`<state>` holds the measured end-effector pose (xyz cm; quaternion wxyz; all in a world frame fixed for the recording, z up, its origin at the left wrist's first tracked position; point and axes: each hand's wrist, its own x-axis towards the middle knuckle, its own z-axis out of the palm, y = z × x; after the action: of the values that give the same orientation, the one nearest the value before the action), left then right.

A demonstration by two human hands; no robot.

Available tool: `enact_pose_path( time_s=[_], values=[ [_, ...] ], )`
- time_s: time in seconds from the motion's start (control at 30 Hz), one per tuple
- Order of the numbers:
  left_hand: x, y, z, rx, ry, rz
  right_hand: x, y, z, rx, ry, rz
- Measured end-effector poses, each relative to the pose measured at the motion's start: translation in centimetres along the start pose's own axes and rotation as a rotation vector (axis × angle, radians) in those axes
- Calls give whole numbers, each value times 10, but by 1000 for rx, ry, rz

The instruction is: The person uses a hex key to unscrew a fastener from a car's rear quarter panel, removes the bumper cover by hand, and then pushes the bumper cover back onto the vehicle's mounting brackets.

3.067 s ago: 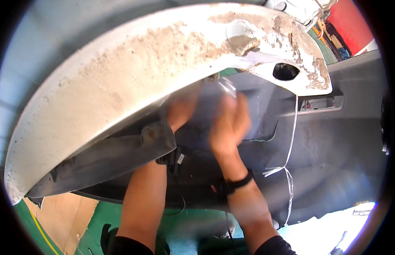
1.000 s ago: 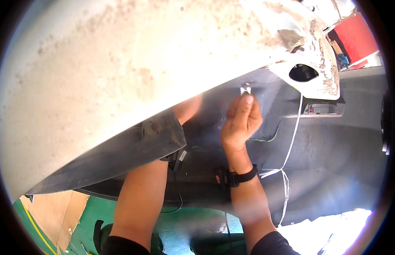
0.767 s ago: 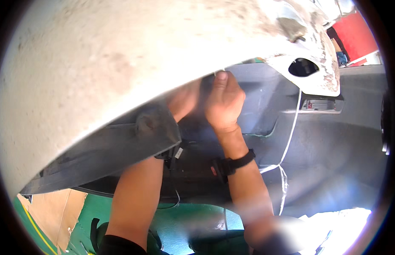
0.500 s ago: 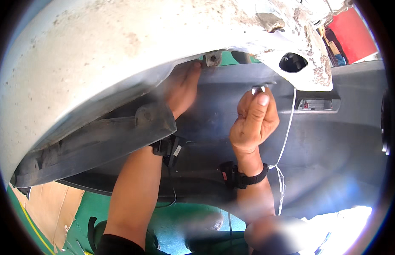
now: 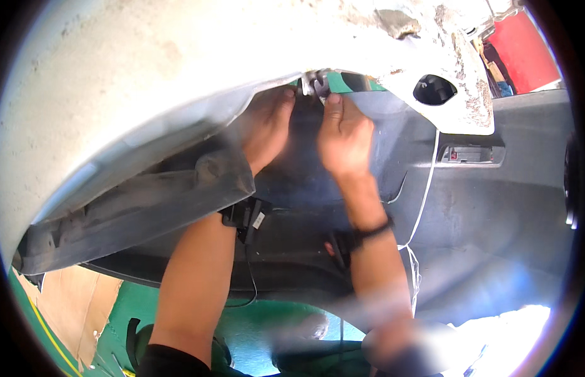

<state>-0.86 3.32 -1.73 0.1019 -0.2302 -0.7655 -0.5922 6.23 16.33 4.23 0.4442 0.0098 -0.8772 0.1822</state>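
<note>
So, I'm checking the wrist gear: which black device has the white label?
The left wrist's device; the right wrist's device shows a red patch instead.

The curved panel [image 5: 148, 69] is showing white with brown blotches; the wide trim [image 5: 487, 207] is looking dark grey; the floor [image 5: 130, 306] is showing green with 1 yellow line [image 5: 47, 334] at left.

two hands [image 5: 267, 135] [image 5: 347, 141], two wrist devices [image 5: 247, 218] [image 5: 344, 247], one white panel [image 5: 179, 75], one string [image 5: 435, 151]
</note>
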Motion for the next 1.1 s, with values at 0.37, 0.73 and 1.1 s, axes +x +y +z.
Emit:
enact_pose_path(
  time_s=[0.37, 0.73, 1.1],
  values=[
    [-3, 13, -1, -69, 16, -4, -7, -7, -1, -273, -149, -1],
    [0, 49, -26, -682, -125, -400, -22, -14, -33, -9, -395, 485],
    [-3, 35, -12, -839, 84, -269, -24, -15, -58, 9, -441, 623]
  ],
)
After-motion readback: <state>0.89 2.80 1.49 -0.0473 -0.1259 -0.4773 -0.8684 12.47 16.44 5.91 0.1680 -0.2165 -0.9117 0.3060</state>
